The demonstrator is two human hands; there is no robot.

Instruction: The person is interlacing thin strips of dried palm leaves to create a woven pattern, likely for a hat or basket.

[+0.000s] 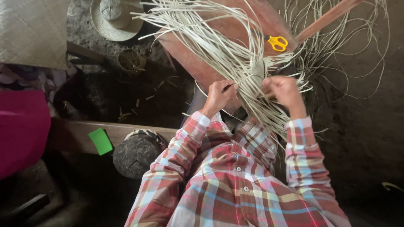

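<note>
Your left hand (pixel 219 96) and right hand (pixel 285 90) sit on either side of the woven knot (pixel 256 71), each pinching strands (pixel 202 33) that fan out from it across the board (pixel 235 29). The scissors (pixel 277 43) lie on the board just behind your right hand, near the board's right edge. A stick (pixel 328 17) runs off to the far right behind them. On the floor (pixel 362 122) to your far left lies a hat (pixel 115 19), with a small basket (pixel 131 61) just in front of it. A stump (pixel 135 154) stands beside your left elbow, against a bench (pixel 75 134).
</note>
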